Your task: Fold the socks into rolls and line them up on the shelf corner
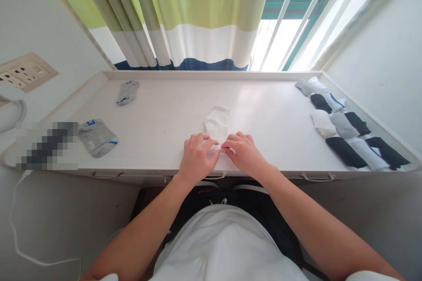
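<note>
A white sock (217, 119) lies flat on the desk in front of me, its far end pointing toward the window. My left hand (199, 156) pinches the near end of this sock between thumb and fingers. Close beside it, my right hand (243, 151) pinches the same near end, the fingertips of both hands almost touching. My fingers cover part of the sock's near edge.
Two grey socks with blue marks, one far (128, 92) and one near (98, 138), lie on the left. Several folded socks (344, 125) in white, grey and black line the right side. A raised rim (211, 75) borders the white desk's back. A cable (15, 228) hangs at left.
</note>
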A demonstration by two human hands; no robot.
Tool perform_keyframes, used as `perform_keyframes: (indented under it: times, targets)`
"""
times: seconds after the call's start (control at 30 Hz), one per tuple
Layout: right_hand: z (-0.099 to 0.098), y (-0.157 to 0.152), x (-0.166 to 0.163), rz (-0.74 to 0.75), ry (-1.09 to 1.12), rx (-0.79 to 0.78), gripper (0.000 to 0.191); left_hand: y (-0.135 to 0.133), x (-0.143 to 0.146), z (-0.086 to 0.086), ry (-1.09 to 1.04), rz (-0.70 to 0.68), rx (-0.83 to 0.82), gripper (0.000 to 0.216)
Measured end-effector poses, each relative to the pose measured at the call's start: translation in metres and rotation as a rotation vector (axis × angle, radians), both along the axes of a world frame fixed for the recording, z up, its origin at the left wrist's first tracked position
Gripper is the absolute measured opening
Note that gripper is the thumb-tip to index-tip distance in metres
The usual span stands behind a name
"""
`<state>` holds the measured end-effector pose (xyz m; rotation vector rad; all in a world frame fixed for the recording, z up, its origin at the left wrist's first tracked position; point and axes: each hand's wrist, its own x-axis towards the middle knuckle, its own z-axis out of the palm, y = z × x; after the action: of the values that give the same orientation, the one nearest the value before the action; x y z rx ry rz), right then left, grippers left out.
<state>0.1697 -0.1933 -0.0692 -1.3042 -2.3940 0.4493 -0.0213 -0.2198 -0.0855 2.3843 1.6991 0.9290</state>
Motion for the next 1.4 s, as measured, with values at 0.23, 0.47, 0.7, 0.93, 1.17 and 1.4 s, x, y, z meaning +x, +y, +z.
perform_keyframes:
  times: [0.23, 0.47, 0.7, 0.93, 1.17, 1.4]
  targets:
    - [0.0027, 0.0001, -0.001, -0.004, -0.021, -0.025, 0.021, 0.0013, -0.003, -0.001, 0.023, -0.034, -0.016, 0.011]
    - [-0.0014, -0.0024, 0.0009, 0.016, 0.015, 0.045, 0.015, 0.0042, -0.0009, -0.0012, 0.05, -0.011, -0.059, 0.008]
    - [-0.0025, -0.0052, 0.008, 0.083, -0.08, 0.162, 0.011, 0.0056, -0.0007, -0.0029, 0.074, 0.006, -0.081, 0.016]
    - [-0.0002, -0.0001, 0.0028, 0.052, -0.113, 0.115, 0.02, 0.0031, -0.0015, -0.0031, 0.026, 0.0, -0.03, 0.013]
    - [0.0025, 0.0022, -0.0005, 0.055, -0.135, 0.093, 0.02, 0.0051, -0.0028, -0.0023, 0.026, -0.001, -0.066, 0.012]
    - [-0.0003, -0.0012, 0.0037, 0.044, -0.071, 0.104, 0.019, 0.0072, -0.0014, -0.0028, 0.047, 0.02, -0.103, 0.009]
